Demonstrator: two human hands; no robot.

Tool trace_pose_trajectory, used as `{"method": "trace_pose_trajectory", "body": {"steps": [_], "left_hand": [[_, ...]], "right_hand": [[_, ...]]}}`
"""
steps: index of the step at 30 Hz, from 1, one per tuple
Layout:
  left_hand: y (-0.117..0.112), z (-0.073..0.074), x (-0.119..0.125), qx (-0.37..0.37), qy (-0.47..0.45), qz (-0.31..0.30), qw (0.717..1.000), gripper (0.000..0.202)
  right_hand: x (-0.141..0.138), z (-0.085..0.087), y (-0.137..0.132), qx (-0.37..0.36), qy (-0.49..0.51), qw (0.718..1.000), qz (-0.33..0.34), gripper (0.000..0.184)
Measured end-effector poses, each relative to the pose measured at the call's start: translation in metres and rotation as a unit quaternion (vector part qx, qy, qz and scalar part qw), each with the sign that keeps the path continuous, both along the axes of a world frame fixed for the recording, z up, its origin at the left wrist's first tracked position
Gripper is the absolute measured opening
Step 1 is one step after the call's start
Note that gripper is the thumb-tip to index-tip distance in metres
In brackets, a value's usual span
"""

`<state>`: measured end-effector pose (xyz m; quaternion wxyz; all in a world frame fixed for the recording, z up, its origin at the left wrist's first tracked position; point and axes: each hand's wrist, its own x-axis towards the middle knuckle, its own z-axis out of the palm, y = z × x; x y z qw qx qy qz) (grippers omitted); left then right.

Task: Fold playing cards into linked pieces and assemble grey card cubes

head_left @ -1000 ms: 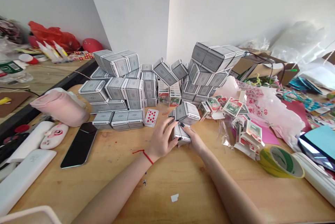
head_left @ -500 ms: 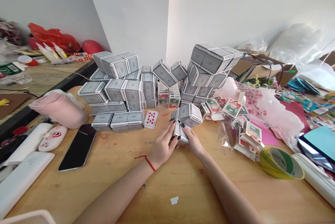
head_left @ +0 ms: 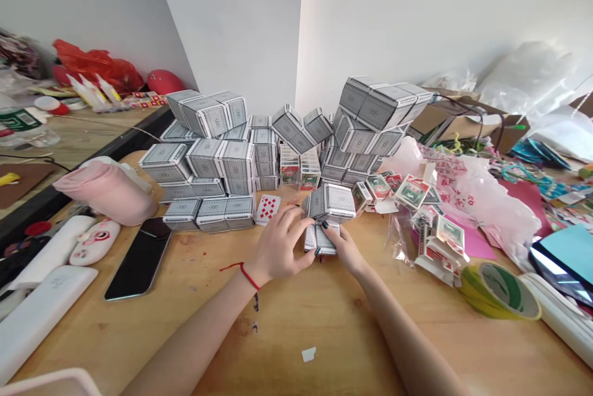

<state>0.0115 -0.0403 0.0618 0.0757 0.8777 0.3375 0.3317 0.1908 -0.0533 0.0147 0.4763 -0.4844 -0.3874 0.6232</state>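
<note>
A small block of folded playing cards, grey-patterned backs outward, rests on the table between my hands. My left hand, wearing a red string bracelet, arches over the block's left end, thumb at its front edge and index finger at its back. My right hand grips the right end, its dark-nailed thumb on top. Just behind, a larger card block sits against the small one. Part of the small block is hidden by my fingers.
Stacked card blocks stand at left and right. Two loose playing cards lie beside the left stack. A black phone lies left; opened card boxes and yellow tape are right. A paper scrap lies in front.
My left hand has drawn back to the left, its fingers rising from lying flat to an arch, uncovering more of the small block. My right hand has barely shifted.
</note>
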Motion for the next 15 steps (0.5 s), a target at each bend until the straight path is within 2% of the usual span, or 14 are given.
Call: {"method": "trace_pose_trajectory", "body": {"steps": [3,6,10,15], "left_hand": [[-0.006,0.021,0.002,-0.028,0.110,0.005,0.993,0.042],[-0.013,0.036,0.005,-0.057,0.191,0.018,0.980,0.038],[-0.020,0.044,0.004,-0.100,0.278,0.032,0.955,0.037],[-0.022,0.048,0.001,-0.111,0.286,0.035,0.951,0.025]], "right_hand": [[0.007,-0.002,0.002,0.023,-0.033,0.999,-0.015,0.038],[0.010,-0.003,0.002,0.027,-0.059,0.998,-0.009,0.039],[0.008,-0.001,0.000,0.039,-0.080,0.996,0.010,0.040],[0.007,0.004,-0.001,0.050,-0.085,0.995,0.022,0.038]]}}
